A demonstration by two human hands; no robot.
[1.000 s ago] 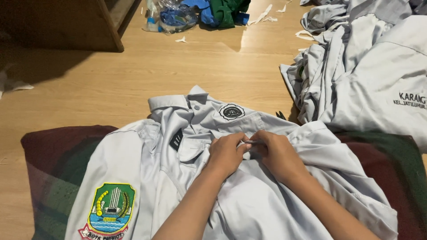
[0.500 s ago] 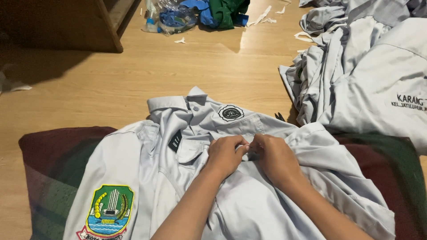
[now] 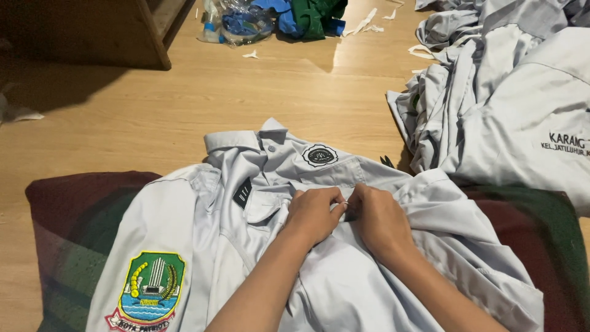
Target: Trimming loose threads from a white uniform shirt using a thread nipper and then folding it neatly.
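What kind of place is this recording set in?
Probably a home floor used for garment work: wooden laminate floor, a pile of grey uniform shirts, fabric scraps, and one shirt spread on a cushion.

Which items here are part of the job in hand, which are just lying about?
In hand:
- pale grey uniform shirt with badges
- left hand, right hand, both pinching its front

Lying about:
- heap of grey shirts
- blue and green cloth bundle
- white paper scraps

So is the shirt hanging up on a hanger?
No, the grey shirt lies flat on a dark cushion on the wooden floor.
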